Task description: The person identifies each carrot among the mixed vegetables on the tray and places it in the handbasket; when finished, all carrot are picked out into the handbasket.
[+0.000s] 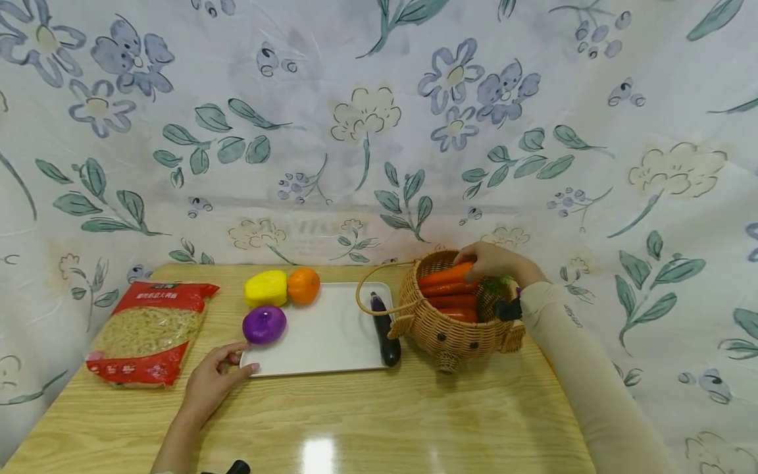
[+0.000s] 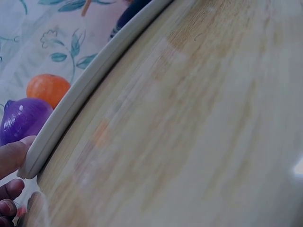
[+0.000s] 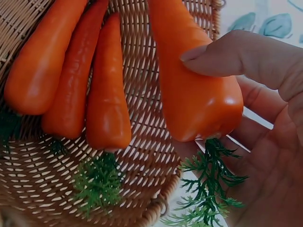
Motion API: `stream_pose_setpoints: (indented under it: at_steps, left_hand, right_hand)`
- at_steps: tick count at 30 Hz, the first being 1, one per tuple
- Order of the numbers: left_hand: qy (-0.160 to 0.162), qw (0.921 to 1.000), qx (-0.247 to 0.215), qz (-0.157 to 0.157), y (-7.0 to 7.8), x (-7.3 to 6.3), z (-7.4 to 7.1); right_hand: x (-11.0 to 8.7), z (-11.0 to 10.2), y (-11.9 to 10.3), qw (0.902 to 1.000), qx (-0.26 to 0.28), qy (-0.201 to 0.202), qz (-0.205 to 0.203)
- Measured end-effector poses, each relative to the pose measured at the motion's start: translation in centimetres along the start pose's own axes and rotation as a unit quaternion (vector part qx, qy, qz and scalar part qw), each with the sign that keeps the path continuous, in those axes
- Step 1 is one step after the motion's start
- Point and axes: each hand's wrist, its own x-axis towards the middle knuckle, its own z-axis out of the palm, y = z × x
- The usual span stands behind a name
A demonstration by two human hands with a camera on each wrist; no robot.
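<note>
My right hand holds a carrot at its thick end, thumb across the top, with green fronds hanging below. That carrot is at the top of a wicker basket with an animal face. Several more carrots lie inside, side by side. My left hand grips the near left corner of a white tray, thumb at the rim. On the tray are a purple onion, a lumpy yellow fruit or vegetable, an orange and an eggplant.
A red-and-clear bag of pasta lies left of the tray. The basket's loop handle leans left over the tray's right end. A floral cloth hangs behind the wooden table.
</note>
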Motion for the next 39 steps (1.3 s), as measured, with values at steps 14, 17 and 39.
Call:
stream_pose_setpoints:
  at_steps: [14,17,39]
  left_hand:
    - [0.007,0.9999,0.006,-0.006,0.1,0.0,0.3]
    - [0.008,0.9999,0.004,-0.006,0.0,0.0,0.4]
    - [0.014,0.9998,0.011,0.001,0.2,0.1,0.3]
  right_hand:
    - [2.8,1.7,1.2,0.9994,-0.006,-0.033,-0.01]
    - [3.1,1.9,1.4,0.9992,-0.007,-0.038,-0.004]
    - [3.7,3.1,2.5,0.9923,-0.054,-0.112,-0.005]
